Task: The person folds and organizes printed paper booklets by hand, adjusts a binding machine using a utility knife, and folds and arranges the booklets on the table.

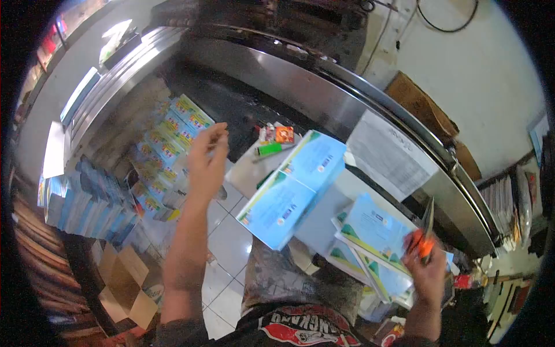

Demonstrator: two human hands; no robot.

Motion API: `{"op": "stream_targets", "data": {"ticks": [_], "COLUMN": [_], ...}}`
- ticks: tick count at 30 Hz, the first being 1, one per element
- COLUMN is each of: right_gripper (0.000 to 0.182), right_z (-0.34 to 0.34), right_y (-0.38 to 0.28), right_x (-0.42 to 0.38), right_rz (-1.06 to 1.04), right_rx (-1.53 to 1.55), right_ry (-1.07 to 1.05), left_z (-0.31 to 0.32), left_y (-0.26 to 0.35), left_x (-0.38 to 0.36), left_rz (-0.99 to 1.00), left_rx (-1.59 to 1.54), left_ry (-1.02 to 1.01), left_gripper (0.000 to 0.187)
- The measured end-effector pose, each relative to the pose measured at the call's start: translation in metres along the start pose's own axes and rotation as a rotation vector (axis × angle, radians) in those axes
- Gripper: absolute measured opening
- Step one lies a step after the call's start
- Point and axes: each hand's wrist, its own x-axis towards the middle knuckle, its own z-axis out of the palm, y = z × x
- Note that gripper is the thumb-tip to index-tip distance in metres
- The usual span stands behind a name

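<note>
My left hand (208, 159) is raised with its fingers loosely bent and a little apart, and nothing shows in it. It hovers left of a stack of light-blue printed booklets (300, 188) that lies on the work surface before me. In my right hand (426, 272) is a pair of scissors (428, 222), with orange handles in the fingers and metal blades pointing up. Just beside that hand, a looser pile of blue and green booklets (376, 225) lies fanned unevenly, and the hand overlaps its right edge.
Rows of printed booklets (167, 136) cover the far left surface. A tall stack (92, 202) stands near an open cardboard box (128, 283). Behind the booklets are a green object (268, 150) and an orange packet (284, 135). A printed sheet (390, 153) rests against the metal beam (289, 78).
</note>
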Motion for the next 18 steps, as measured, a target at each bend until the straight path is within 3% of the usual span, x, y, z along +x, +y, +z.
{"op": "stream_targets", "data": {"ticks": [3, 5, 8, 11, 12, 14, 18], "right_gripper": [0.035, 0.035, 0.03, 0.029, 0.029, 0.033, 0.037], "right_z": [0.021, 0.049, 0.098, 0.152, 0.165, 0.188, 0.193], "right_y": [-0.07, -0.096, -0.139, -0.169, -0.181, -0.206, -0.214], "right_x": [0.11, 0.199, 0.324, 0.426, 0.444, 0.471, 0.518], "right_rz": [-0.219, -0.587, -0.599, -0.575, -0.582, -0.33, -0.255], "right_rx": [-0.233, -0.408, -0.592, -0.806, -0.808, -0.926, -1.069], "right_ry": [0.01, 0.043, -0.002, 0.037, 0.03, -0.039, -0.006], "left_z": [0.046, 0.074, 0.087, 0.084, 0.082, 0.083, 0.083], "left_y": [-0.109, -0.153, -0.137, -0.104, -0.102, -0.104, -0.108], "left_x": [0.008, 0.009, 0.003, 0.006, 0.006, 0.006, 0.005], "left_rz": [-0.297, -0.428, -0.556, -0.445, -0.436, -0.435, -0.455], "left_rx": [0.047, 0.29, 0.318, 0.46, 0.45, 0.45, 0.385], "left_ry": [0.062, 0.014, -0.002, 0.029, -0.015, -0.046, -0.058], "left_gripper": [0.045, 0.054, 0.059, 0.056, 0.055, 0.051, 0.048]}}
